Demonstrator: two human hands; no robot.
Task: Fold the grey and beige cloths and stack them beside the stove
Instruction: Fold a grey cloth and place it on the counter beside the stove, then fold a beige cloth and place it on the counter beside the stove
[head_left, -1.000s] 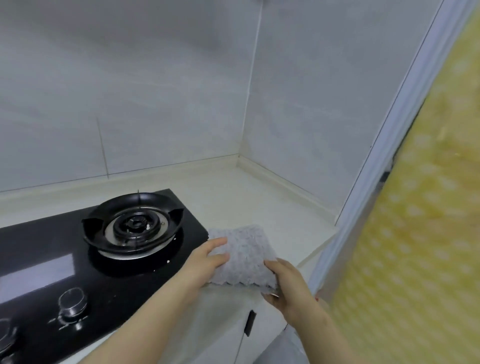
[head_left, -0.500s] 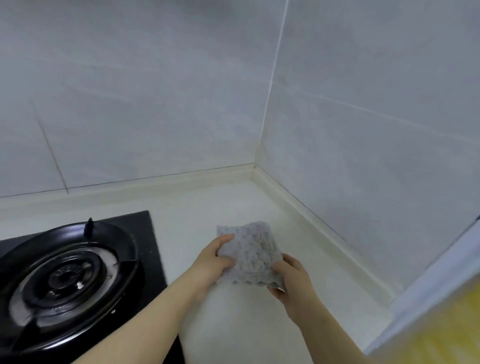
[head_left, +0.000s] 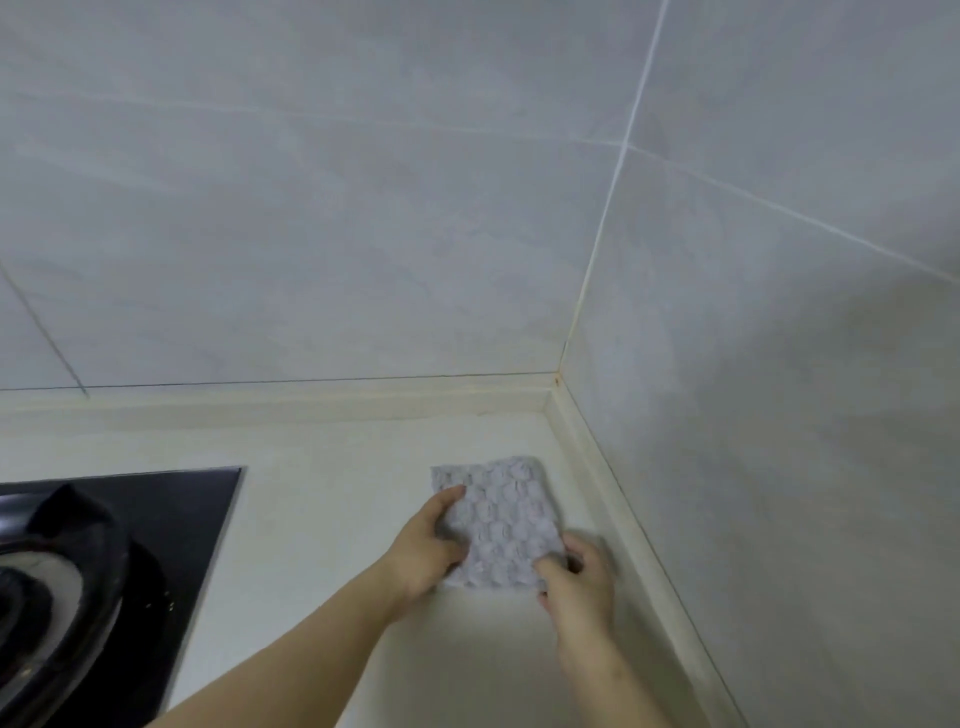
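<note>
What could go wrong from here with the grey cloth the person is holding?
1. The left hand and right hand grip only the near part of the grey cloth; letting go may let the fold open.
2. It lies close to the wall trim, apart from the stove; perhaps too far.

You face a corner at 1 o'clock where the back wall (head_left: 311, 234) meets the side wall (head_left: 779, 415) at 3 o'clock, both in large pale grey tiles. Below, a cream counter (head_left: 337, 519) runs to 6 o'clock, edged by a low cream upstand (head_left: 260, 405). The light is soft and even.
</note>
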